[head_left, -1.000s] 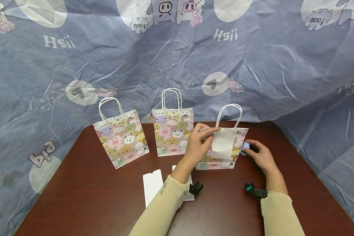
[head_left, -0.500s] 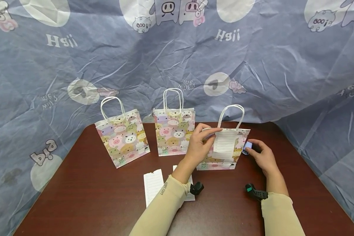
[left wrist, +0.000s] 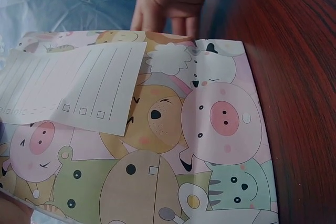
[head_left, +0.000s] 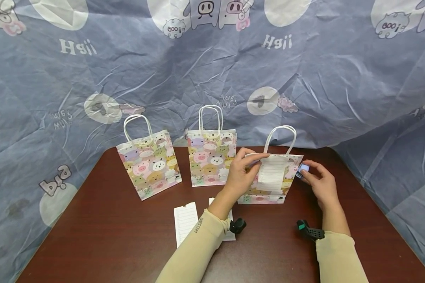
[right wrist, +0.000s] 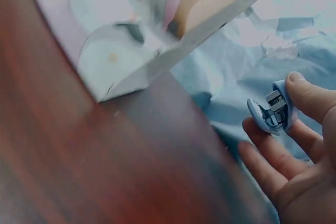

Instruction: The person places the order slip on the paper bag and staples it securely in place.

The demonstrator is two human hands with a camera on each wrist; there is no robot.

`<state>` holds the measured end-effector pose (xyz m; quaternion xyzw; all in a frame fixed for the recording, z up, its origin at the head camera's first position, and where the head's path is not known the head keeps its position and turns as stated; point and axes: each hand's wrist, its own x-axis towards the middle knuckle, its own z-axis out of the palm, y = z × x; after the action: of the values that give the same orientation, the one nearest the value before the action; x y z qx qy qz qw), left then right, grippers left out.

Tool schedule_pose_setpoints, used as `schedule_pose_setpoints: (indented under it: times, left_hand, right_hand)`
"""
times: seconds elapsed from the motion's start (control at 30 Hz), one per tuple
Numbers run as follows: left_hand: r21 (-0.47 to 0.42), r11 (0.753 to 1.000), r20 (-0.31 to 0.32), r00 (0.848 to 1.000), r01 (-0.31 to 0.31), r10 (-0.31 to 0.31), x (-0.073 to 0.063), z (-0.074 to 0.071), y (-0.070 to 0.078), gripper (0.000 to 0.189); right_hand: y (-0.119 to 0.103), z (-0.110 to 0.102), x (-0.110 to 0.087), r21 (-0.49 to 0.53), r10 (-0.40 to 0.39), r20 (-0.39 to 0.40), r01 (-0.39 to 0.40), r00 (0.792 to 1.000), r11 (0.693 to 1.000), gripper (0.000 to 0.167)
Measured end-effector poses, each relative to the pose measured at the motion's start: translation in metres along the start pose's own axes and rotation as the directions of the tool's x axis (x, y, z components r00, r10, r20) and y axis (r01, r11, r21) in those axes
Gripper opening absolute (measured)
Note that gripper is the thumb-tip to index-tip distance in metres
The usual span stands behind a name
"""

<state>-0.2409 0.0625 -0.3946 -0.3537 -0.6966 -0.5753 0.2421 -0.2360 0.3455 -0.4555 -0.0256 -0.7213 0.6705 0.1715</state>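
In the head view my left hand (head_left: 242,173) pinches a lined paper slip (head_left: 272,173) against the top edge of the right-hand animal-print paper bag (head_left: 290,173). That slip hangs down the bag's front, its checkboxes showing in the left wrist view. My right hand (head_left: 322,182) holds a small light-blue mini stapler (head_left: 302,170) between thumb and fingers, just right of the bag's upper corner. The right wrist view shows the stapler (right wrist: 273,109) with its jaws apart, separate from the bag. Only a bit of my left hand (left wrist: 13,211) shows in the left wrist view.
Two matching bags stand further left, one tilted (head_left: 150,167) and one upright (head_left: 212,161). Two more lined slips lie in front, one (head_left: 185,220) beside my left forearm, the other (head_left: 230,236) partly under it. A blue printed cloth (head_left: 184,78) hangs behind the table (head_left: 109,228).
My right hand has lifted the stapler up and slightly right, beside the bag's top corner. My left hand keeps its hold on the slip and bag. The head view has shifted slightly.
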Motion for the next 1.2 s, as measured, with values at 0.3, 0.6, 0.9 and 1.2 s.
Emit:
schedule_pose_setpoints:
  times: [0.3, 0.6, 0.9, 1.2]
  left_hand:
    - [-0.013, 1.0, -0.005, 1.0, 0.01, -0.01, 0.0, 0.0, -0.001, 0.027]
    - [0.009, 1.0, -0.005, 1.0, 0.008, -0.008, 0.0, 0.0, -0.001, 0.028]
    - [0.015, 1.0, -0.001, 1.0, 0.011, -0.011, 0.0, -0.001, 0.001, 0.027]
    - [0.008, 1.0, -0.001, 1.0, 0.012, -0.012, -0.001, 0.001, 0.0, 0.028]
  right_hand:
    - [-0.036, 0.008, 0.003, 0.078, -0.059, -0.131, 0.07, 0.99, 0.994, 0.039]
    - [-0.077, 0.02, -0.006, 0.203, -0.244, -0.213, 0.288, 0.946, 0.936, 0.049]
    - [-0.119, 0.037, -0.021, 0.448, -0.381, -0.237, 0.448, 0.894, 0.773, 0.066]
    - [-0.145, 0.052, -0.038, 0.529, -0.533, -0.187, 0.541, 0.825, 0.654, 0.064]
